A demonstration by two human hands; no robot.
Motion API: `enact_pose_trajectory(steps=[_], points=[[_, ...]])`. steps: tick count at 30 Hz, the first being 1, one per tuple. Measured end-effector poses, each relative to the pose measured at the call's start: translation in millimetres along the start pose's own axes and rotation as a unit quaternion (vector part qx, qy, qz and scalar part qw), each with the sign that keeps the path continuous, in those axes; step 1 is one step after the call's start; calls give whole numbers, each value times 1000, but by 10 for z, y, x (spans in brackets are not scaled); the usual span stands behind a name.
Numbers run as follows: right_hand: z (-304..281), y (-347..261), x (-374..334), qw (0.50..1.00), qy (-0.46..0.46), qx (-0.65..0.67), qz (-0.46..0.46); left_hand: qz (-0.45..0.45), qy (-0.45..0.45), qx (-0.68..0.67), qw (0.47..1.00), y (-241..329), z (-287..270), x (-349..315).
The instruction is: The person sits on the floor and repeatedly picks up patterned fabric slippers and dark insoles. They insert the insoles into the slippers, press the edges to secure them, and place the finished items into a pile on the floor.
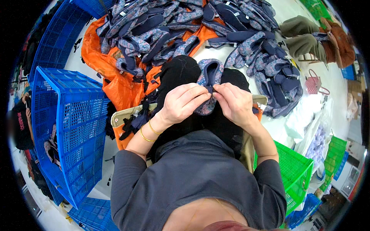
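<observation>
A floral blue-and-pink slipper [210, 73] with a dark lining lies across my lap between my knees. Its opening points away from me and its rounded toe is towards me. At the front of the opening is a small dark fabric piece [210, 89], shaped somewhat like a bow. My left hand [184, 102] pinches one side of that piece between thumb and fingers. From the other side my right hand [235, 101] pinches it too, the fingertips of both hands close together. Part of the slipper's upper is hidden behind my fingers.
A large heap of matching slippers [154, 38] lies ahead, partly on orange sheeting [123, 90]. More slippers [275, 82] are piled to the right. Blue mesh crates [83, 127] stand left, a green crate [291, 173] right. Another person [339, 46] sits at far right.
</observation>
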State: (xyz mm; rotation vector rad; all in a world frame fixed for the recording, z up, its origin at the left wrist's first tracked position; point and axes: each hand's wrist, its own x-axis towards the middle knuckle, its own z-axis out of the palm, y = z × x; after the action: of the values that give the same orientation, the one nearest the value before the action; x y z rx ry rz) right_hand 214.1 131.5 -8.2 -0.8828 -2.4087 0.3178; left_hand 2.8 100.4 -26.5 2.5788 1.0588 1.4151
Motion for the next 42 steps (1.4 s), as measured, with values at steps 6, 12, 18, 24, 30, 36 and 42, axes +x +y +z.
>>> enact_pose_trajectory(steps=[6,12,18,24,30,36,42], points=[[-75,-88,71,1000,10,-5,16,13,19,-16,1000,28,12,-38],[-42,-38,57,1000,-12,4,-4,10,8,6,1000,44,-11,-68],[-91,53,12,976,16,172,134,25,-7,-28,999,31,-96,-73],[-126,183,-224,892,115,345,271,-174,-35,259,950,-548,-308,293],[-20,263,-426,857,116,360,351,-82,-317,-269,906,-505,47,488],[-88,345,-515,824,166,391,376,-260,-406,-341,807,-575,50,577],[-245,172,-411,711,-7,532,459,-373,22,-554,744,-366,194,430]])
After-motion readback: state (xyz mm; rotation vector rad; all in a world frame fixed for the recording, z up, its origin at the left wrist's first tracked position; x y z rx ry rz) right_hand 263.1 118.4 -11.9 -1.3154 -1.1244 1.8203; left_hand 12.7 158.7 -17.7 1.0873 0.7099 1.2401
